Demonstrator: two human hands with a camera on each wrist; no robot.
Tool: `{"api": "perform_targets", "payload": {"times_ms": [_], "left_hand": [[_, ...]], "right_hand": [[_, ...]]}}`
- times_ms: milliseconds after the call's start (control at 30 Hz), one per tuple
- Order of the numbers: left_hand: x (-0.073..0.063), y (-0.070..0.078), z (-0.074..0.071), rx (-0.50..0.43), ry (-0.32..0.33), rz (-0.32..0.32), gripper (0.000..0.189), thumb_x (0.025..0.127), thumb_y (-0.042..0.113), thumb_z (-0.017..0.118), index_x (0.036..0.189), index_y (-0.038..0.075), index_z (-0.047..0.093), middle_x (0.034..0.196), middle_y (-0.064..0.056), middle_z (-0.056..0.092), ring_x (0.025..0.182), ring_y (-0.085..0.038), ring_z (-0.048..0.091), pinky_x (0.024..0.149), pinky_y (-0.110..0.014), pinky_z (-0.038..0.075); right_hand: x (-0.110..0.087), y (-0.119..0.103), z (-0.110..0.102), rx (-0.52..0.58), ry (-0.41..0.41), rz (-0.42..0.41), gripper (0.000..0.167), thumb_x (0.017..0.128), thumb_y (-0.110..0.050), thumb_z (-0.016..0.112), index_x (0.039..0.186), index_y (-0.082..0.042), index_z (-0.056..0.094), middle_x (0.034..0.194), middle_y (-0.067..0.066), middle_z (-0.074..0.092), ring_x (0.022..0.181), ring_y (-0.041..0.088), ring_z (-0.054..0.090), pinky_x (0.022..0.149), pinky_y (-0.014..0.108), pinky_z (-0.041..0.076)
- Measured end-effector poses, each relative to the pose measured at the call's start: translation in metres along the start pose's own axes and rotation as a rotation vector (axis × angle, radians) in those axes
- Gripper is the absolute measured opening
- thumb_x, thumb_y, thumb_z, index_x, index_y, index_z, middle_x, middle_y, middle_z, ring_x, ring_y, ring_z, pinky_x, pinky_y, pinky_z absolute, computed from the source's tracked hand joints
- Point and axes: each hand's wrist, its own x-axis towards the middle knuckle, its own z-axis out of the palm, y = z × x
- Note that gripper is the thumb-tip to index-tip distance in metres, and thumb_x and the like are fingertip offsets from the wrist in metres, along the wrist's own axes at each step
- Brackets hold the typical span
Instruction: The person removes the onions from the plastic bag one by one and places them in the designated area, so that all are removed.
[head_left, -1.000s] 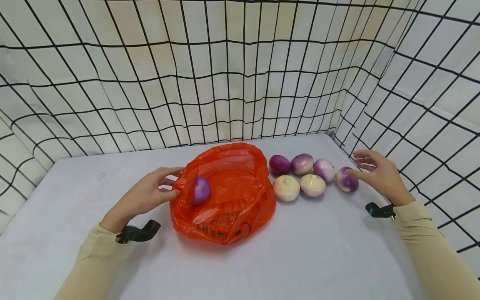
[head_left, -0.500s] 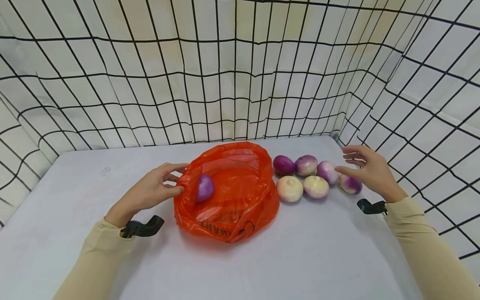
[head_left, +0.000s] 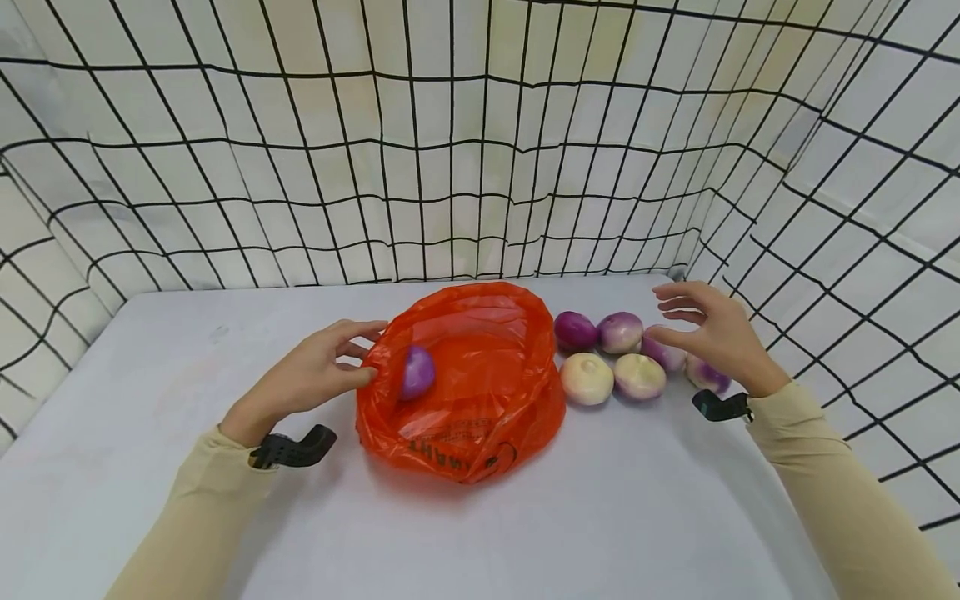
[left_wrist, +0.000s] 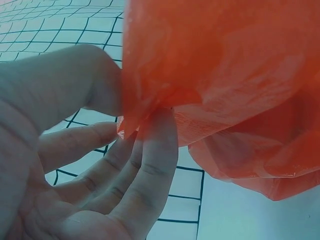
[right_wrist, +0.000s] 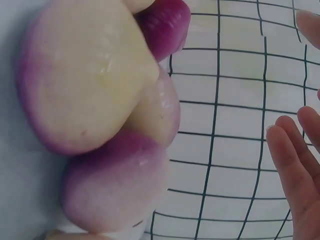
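Observation:
My left hand [head_left: 318,367] pinches the rim of an orange-red plastic bag [head_left: 525,421] between thumb and fingers, and the left wrist view shows the bunched film [left_wrist: 157,95] there. The mouth of the bag gapes toward me. Inside, near its left wall, lies one purple onion [head_left: 417,372]. My right hand [head_left: 712,337] hovers with fingers spread and nothing in them, over the right part of a group of onions. Its thumb overlaps a purple-and-white onion [head_left: 664,352]. In the right wrist view a cream-and-purple onion [right_wrist: 85,75] looms large, apart from the fingers [right_wrist: 290,160].
Beside the bag lie a dark purple onion [head_left: 575,332], a paler one behind, and two cream-coloured onions [head_left: 587,379] in front. Another onion [head_left: 705,377] sits at the right under my wrist. Black netting [head_left: 480,150] over white cloth walls in the white table [head_left: 480,542].
My right hand has moved left from beside the rightmost onion to above its neighbour. The left hand keeps its hold on the bag's rim. The head view has shifted slightly.

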Motion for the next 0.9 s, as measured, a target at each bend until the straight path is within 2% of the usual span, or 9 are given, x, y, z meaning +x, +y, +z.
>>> {"api": "perform_targets", "payload": {"times_ms": [100, 333, 700, 900], "left_hand": [[0.0, 0.001, -0.001, 0.0, 0.003, 0.001, 0.061, 0.097, 0.016, 0.068, 0.153, 0.004, 0.047, 0.141, -0.019, 0.056, 0.123, -0.038, 0.066, 0.09, -0.042, 0.064], [0.001, 0.002, -0.001, -0.021, -0.005, -0.024, 0.061, 0.097, 0.015, 0.068, 0.154, 0.007, 0.047, 0.143, -0.017, 0.055, 0.125, -0.037, 0.065, 0.093, -0.044, 0.063], [0.0, 0.003, -0.001, -0.038, -0.008, -0.05, 0.062, 0.096, 0.013, 0.067, 0.154, 0.008, 0.046, 0.145, -0.016, 0.054, 0.127, -0.036, 0.063, 0.096, -0.045, 0.062], [0.0, 0.004, -0.001, -0.041, -0.006, -0.031, 0.062, 0.096, 0.013, 0.066, 0.154, 0.007, 0.046, 0.146, -0.017, 0.054, 0.127, -0.036, 0.064, 0.098, -0.046, 0.061]], "right_hand": [[0.003, -0.004, 0.004, -0.009, -0.002, -0.021, 0.055, 0.08, -0.005, 0.088, 0.129, -0.005, 0.065, 0.12, -0.016, 0.063, 0.102, -0.012, 0.065, 0.093, 0.008, 0.054], [0.009, -0.017, 0.013, -0.035, -0.03, -0.049, 0.055, 0.081, -0.009, 0.088, 0.131, -0.006, 0.064, 0.125, 0.006, 0.066, 0.102, -0.012, 0.064, 0.093, 0.005, 0.051], [0.021, -0.034, 0.028, -0.002, -0.082, -0.088, 0.057, 0.082, -0.008, 0.087, 0.133, -0.01, 0.064, 0.128, 0.007, 0.067, 0.104, -0.01, 0.065, 0.095, 0.006, 0.051], [0.028, -0.042, 0.036, -0.005, -0.102, -0.133, 0.054, 0.081, -0.007, 0.088, 0.131, -0.01, 0.066, 0.128, 0.006, 0.068, 0.105, -0.009, 0.065, 0.096, 0.008, 0.053]]}}
